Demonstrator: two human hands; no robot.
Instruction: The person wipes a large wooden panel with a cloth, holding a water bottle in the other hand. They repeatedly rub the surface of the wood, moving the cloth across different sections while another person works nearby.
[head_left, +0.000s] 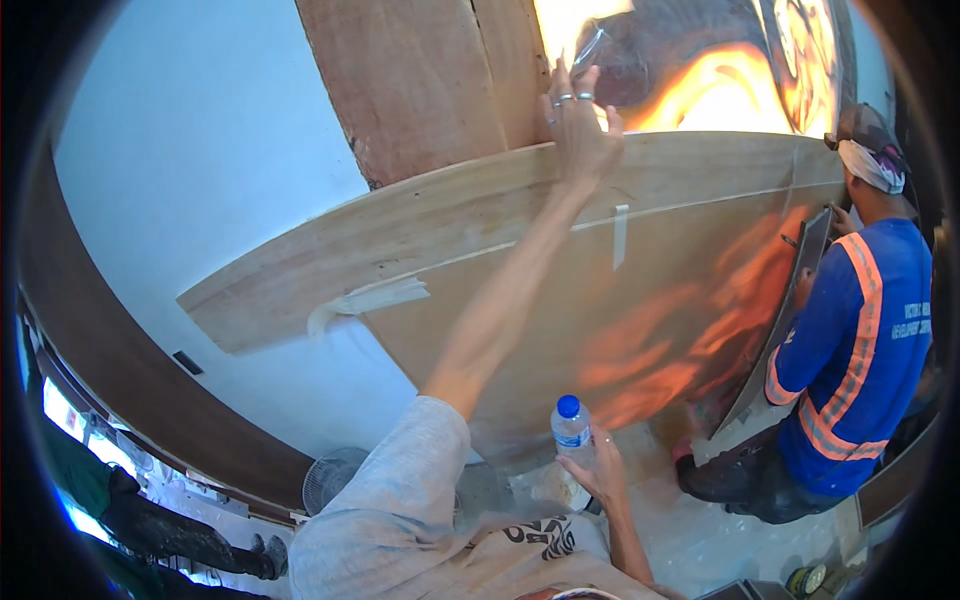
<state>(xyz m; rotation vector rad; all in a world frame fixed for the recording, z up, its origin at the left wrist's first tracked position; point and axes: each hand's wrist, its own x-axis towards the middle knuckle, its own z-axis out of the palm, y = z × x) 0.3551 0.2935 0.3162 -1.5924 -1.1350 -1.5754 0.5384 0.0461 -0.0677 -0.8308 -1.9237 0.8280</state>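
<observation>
My left hand (583, 139), with rings on its fingers, reaches up with fingers apart, in front of the upper edge of a long plywood panel (442, 187). Its fingertips are at the lower left part of a shiny reflective sheet (675, 75); I cannot tell whether they touch it. Nothing shows in that hand. Lower down, my right hand (606, 469) grips a clear plastic water bottle (571, 431) with a blue cap, held upright. Strips of masking tape (386, 296) hang at the panel's seam, and another tape strip (620, 236) is stuck further right.
At right, a person (855, 337) in a blue shirt with reflective bands holds a dark panel (780, 315) on edge. A fan (330, 476) stands below at left. Another person's legs (180, 532) show at lower left. A tin (806, 580) sits at the bottom right.
</observation>
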